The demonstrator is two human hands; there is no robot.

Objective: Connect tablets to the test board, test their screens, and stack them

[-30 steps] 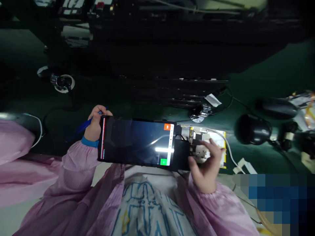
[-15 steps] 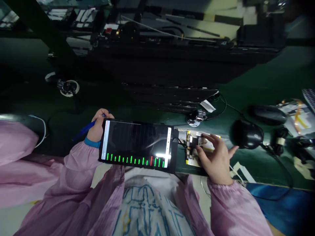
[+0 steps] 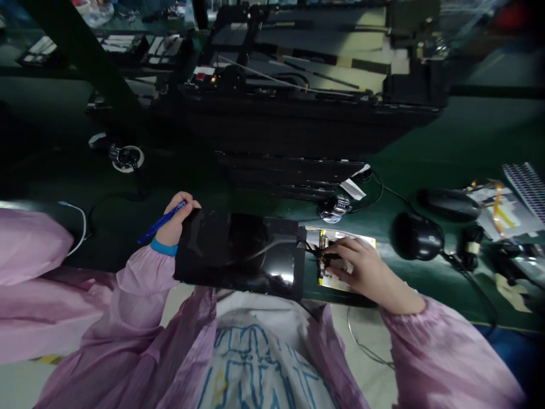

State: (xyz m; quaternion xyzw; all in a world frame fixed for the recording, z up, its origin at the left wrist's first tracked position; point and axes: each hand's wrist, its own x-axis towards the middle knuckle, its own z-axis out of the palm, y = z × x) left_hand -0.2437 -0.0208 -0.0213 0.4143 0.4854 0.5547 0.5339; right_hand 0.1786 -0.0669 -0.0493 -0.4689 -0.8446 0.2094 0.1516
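My left hand (image 3: 172, 218) is closed around a blue pen (image 3: 160, 223) at the left end of a flat screen panel (image 3: 238, 250). That panel lies along the bench's front edge, its display dark and reflecting light. To its right is a circuit board (image 3: 322, 271) with yellow edges, joined to the panel by a short black cable (image 3: 307, 246). My right hand (image 3: 361, 270) reaches over the board, thumb and fingertips at the cable end. Whether the fingertips grip the connector there is too small to make out.
Dark panels (image 3: 289, 125) are stacked behind the screen. A small metal clamp-like device (image 3: 335, 208) stands behind the board. To the right are a black rounded object (image 3: 419, 236), a computer mouse (image 3: 449, 204) and cables. A pink sleeve (image 3: 32, 244) of another person is at far left.
The panel's display has gone from lit, with green and red text, to dark. My right hand has moved left, its fingers coming down onto the board's cable end. The left hand keeps the pen.
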